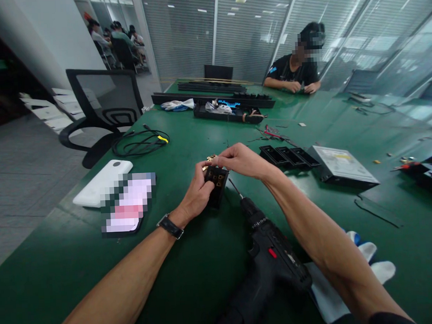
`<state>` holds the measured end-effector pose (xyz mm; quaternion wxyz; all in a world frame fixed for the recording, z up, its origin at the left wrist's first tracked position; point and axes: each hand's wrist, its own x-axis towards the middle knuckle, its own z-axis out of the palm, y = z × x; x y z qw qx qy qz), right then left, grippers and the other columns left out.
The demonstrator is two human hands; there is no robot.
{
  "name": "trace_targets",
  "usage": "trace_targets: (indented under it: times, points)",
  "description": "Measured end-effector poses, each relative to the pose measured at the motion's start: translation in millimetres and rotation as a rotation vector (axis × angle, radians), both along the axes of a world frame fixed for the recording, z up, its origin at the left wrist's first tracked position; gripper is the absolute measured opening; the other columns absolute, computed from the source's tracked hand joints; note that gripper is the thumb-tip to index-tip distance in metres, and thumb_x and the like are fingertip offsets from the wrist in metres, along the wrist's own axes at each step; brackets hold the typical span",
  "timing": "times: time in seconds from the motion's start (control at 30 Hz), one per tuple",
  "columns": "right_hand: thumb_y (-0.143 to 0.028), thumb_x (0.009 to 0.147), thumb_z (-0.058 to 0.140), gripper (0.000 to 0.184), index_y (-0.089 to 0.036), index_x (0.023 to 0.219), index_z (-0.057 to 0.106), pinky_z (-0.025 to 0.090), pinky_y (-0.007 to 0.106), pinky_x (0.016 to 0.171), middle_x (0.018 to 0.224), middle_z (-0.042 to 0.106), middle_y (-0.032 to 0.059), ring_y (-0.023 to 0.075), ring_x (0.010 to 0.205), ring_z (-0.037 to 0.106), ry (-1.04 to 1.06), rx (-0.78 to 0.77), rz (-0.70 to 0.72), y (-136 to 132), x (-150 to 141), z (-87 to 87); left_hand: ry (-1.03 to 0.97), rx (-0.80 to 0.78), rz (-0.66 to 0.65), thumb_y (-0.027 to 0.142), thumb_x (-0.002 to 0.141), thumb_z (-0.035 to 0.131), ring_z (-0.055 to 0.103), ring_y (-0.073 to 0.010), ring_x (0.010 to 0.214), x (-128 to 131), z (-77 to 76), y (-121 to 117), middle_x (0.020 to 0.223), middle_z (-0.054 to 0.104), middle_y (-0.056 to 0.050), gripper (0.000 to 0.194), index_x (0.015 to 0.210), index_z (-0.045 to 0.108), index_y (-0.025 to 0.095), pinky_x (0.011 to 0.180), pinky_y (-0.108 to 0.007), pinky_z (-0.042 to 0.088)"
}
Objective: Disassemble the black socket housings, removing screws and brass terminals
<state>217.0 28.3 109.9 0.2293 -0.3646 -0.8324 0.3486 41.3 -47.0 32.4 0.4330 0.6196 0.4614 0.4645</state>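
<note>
The block (215,200) lay between the hands, right of the left hand (196,194) and just below and left of the right hand's (242,160) fingertips. Its visible long side seemed to run roughly away from the wearer, its far end near the brass bits (211,158), though foreshortening made that axis uncertain. The left hand was the nearer: it had closed around the block's left side, thumb over the near face. The right hand reached in from the right, fingers bent together at the far edge beside the brass bits; whether they pinched one or only touched there, I could not tell.

The drill (272,255) lay on the table (186,302) in front of the wearer, its bit (235,187) angled forward and left (rather close to the block's right side). The black frames (289,157) lay beyond the right forearm, beside the metal box (345,166).

The left palm and fingers hid the block's left side, and its underside was out of sight. The fingertips partly covered the brass bits, so their number and shape were unclear. The drill's grip sank into shadow at the lower edge, and the right forearm cut across the gloves (382,271). The phone's (132,204) screen was pixelated.
</note>
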Motion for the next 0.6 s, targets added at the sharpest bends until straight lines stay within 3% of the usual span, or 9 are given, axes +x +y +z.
trace_targets:
  times: [0.1,0.23,0.4,0.6]
  points:
    - [-0.048,0.095,0.058,0.045,-0.013,0.072,0.072,0.022,0.028,0.054,0.059,0.041,-0.0048,0.0109,0.058,0.031,-0.020,0.004,0.019,0.2,-1.8,-0.9,0.047,0.054,0.037,0.018,0.086,0.050,0.058,-0.0234,0.115,0.4,1.8,-1.8,0.127,0.060,-0.010,0.055,0.139,0.036,0.018,0.105,-0.043,0.043]
    - [-0.048,0.095,0.060,0.041,-0.011,0.099,0.077,0.036,0.027,0.062,0.076,0.062,0.0001,0.0130,0.067,0.048,0.118,0.031,-0.025,1.8,-0.2,1.8,0.062,0.088,0.110,0.019,0.087,0.048,0.059,-0.0223,0.111,-1.3,1.3,-1.1,0.124,0.061,-0.009,0.050,0.136,0.040,0.018,0.102,-0.041,0.045]
    - [-0.054,0.094,0.060,0.049,-0.010,0.108,0.076,0.037,0.026,0.056,0.071,0.059,-0.0007,0.0129,0.062,0.049,0.174,-0.017,-0.109,2.2,7.9,9.1,0.102,0.024,0.191,0.017,0.087,0.046,0.062,-0.0222,0.106,-6.4,2.4,1.5,0.117,0.063,-0.009,0.041,0.128,0.045,0.018,0.097,-0.038,0.048]
    - [-0.044,0.093,0.065,0.038,-0.010,0.108,0.076,0.039,0.025,0.054,0.073,0.063,0.0003,0.0116,0.060,0.052,0.122,-0.027,-0.091,-24.1,16.9,42.4,0.336,-0.111,0.367,0.023,0.088,0.051,0.066,-0.0288,0.109,-8.2,9.2,1.4,0.119,0.066,-0.018,0.038,0.125,0.046,0.015,0.097,-0.041,0.050]
